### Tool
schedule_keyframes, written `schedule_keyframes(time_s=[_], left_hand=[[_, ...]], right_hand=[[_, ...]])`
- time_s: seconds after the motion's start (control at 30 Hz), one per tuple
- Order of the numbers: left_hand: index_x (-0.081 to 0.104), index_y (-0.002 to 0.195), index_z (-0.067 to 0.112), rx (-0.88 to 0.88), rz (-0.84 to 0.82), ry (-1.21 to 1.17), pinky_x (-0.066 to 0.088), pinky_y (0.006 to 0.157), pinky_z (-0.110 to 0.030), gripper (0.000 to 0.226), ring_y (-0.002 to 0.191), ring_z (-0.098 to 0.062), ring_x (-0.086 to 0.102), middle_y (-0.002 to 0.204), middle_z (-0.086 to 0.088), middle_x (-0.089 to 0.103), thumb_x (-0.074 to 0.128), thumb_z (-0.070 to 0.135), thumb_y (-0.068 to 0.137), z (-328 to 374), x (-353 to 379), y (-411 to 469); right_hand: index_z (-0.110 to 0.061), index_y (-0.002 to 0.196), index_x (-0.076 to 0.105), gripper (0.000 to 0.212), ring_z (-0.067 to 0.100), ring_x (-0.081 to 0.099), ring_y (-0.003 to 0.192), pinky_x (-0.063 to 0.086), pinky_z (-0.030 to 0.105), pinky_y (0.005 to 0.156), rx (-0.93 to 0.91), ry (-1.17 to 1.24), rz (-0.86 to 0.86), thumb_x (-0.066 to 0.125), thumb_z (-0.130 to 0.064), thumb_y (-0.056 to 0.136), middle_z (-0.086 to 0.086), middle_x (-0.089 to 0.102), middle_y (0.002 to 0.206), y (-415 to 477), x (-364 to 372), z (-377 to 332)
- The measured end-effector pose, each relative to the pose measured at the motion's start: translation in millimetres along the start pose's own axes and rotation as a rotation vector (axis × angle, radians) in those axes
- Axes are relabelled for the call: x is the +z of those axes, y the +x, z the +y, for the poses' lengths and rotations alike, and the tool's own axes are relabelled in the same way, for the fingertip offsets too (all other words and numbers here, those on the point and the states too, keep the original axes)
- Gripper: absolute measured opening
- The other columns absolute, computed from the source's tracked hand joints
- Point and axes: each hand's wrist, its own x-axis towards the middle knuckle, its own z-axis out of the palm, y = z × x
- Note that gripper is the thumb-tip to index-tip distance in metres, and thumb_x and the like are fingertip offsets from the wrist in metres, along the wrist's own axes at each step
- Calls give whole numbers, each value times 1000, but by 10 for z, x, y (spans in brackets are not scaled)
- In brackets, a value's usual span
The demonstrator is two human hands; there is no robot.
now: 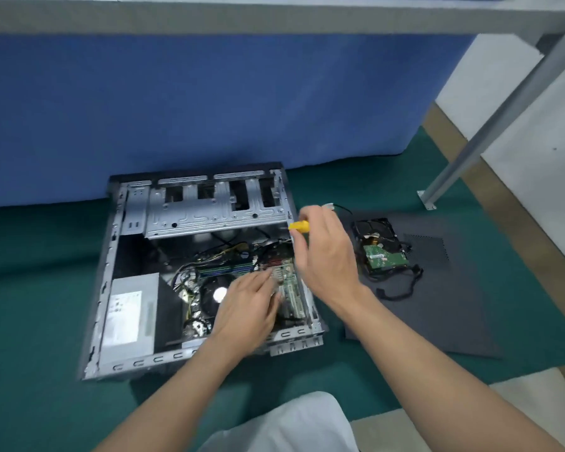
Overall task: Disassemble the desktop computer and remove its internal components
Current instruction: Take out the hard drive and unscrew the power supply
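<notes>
An open desktop case (111, 256) lies on its side on green floor. Inside sit a grey power supply (131, 318) at the lower left, a black CPU fan (214, 295) and a green motherboard (289, 288). My left hand (247, 308) reaches into the case with fingers extended, touching the motherboard beside the fan. Over the case's right edge, my right hand (323, 252) grips a yellow-handled screwdriver (299, 226); its shaft is hidden by the hand. A removed hard drive (380, 246) with black cables lies to the right.
The hard drive rests on the dark side panel (437, 305) laid flat on the floor. A blue cloth wall (209, 109) stands right behind the case. A grey metal table leg (470, 151) slants down at the right. My white-clad knee (291, 425) is at the bottom.
</notes>
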Motion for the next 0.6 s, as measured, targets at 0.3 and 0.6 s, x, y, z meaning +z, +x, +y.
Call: schedule_keyframes(time_s=[0.3, 0.6], left_hand=[[54, 131, 2, -441, 160, 245, 28, 113, -45, 41, 137, -37, 36, 144, -20, 45, 49, 25, 97, -604, -441, -1162], [58, 114, -2, -332, 26, -23, 26, 98, -27, 25, 117, -19, 37, 128, -15, 54, 42, 13, 101, -956, -745, -1700]], right_hand=[[-14, 71, 49, 30, 19, 60, 63, 50, 38, 66, 1040, 881, -190, 78, -21, 74, 3, 65, 64, -783, 76, -773], [1, 94, 53, 14, 20, 66, 66, 54, 26, 62, 1254, 1461, -361, 64, -1, 86, 16, 68, 76, -1408, 101, -1442]])
